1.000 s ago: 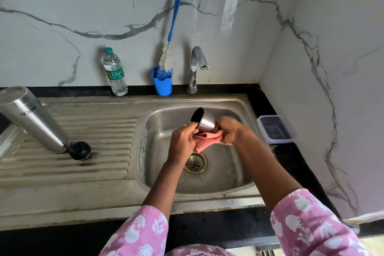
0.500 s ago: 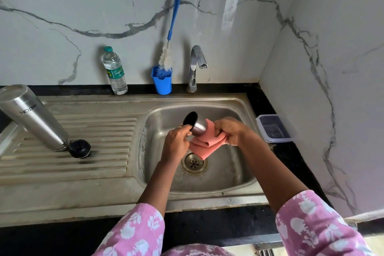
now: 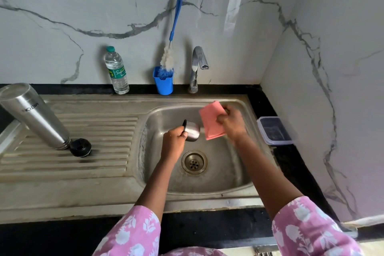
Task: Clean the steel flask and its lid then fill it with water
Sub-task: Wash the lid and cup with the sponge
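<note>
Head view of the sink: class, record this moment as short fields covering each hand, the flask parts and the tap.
left grip: holds small steel cup-shaped lid over the steel sink basin, opening turned left
right grip: holds folded pink cloth beside the lid
draining: tall steel flask stands mouth down on the ribbed drainboard; round black stopper lies beside its mouth
water: curved chrome tap, no stream visible

Both forearms reach forward from the near edge. The left hand (image 3: 173, 141) grips the lid (image 3: 192, 133); farther right, the blurred right hand (image 3: 231, 122) pinches a pink cloth (image 3: 209, 119).
</note>
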